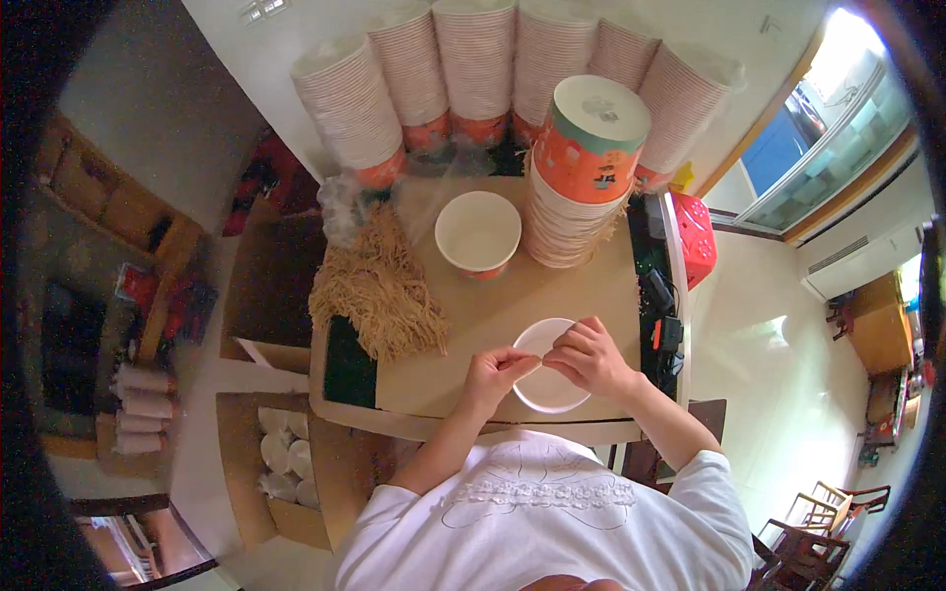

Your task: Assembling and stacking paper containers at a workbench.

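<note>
Both hands meet over a round white paper tub [564, 394] at the near edge of the table. My left hand [499, 376] is closed in a pinch above its left rim. My right hand [589, 359] is closed too, its fingertips beside the left ones, over the right part of the opening. Whatever the fingertips pinch is too small to make out. Farther back stands another open paper tub [479, 232], white inside with a bit of orange outside. To the left lies a loose heap of tan twine-like strands [379, 281].
Beyond the tubs rises a nested stack of paper tubs [569, 225], topped by an upturned orange and green tub [597, 143]. Tall wrapped stacks [475, 74] line the wall. Black devices with cables [660, 305] lie along the table's right edge. Open cardboard boxes [236, 424] stand left.
</note>
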Available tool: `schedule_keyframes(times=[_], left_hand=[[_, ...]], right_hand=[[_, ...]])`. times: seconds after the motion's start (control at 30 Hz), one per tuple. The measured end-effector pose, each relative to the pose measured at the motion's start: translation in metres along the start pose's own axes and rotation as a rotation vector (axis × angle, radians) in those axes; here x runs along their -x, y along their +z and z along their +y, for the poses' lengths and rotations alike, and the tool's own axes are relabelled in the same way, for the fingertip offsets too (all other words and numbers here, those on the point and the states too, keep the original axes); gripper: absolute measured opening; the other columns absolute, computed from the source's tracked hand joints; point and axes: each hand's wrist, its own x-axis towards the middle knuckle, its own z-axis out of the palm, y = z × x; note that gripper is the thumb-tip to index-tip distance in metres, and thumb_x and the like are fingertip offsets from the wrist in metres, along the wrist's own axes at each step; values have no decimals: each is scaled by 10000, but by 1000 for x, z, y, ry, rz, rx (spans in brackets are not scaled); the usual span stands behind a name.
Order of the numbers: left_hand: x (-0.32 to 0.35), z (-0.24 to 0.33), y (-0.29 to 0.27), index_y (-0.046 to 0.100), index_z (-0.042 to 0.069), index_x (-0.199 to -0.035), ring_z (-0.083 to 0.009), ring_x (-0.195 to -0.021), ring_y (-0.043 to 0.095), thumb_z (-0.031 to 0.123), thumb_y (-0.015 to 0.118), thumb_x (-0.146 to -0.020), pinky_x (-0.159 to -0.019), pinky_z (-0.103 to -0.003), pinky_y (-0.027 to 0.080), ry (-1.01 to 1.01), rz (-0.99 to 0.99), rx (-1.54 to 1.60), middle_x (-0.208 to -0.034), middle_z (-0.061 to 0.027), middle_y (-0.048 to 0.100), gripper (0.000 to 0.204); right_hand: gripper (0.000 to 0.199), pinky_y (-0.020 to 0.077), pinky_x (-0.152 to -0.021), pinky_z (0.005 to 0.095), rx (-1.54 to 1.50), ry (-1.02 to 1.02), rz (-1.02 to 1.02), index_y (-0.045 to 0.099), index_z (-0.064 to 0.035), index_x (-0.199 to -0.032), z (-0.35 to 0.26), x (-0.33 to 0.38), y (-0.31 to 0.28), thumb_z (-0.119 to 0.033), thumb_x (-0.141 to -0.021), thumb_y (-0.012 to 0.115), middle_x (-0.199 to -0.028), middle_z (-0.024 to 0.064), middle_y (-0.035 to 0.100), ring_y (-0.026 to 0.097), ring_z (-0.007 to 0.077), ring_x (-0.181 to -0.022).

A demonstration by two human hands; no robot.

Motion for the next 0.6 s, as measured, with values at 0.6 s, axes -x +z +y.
schedule_keyframes(times=[0.6], left_hand=[[2,-4,5,670,43,-774,-34,-587,453,74,679,-739,-535,-200,363,135,24,-143,-635,60,540,48]], right_hand=[[91,390,-652,355,-60,127,3,554,-71,-765,-1,7,17,-146,-750,602,-710,62,501,510,241,-691]])
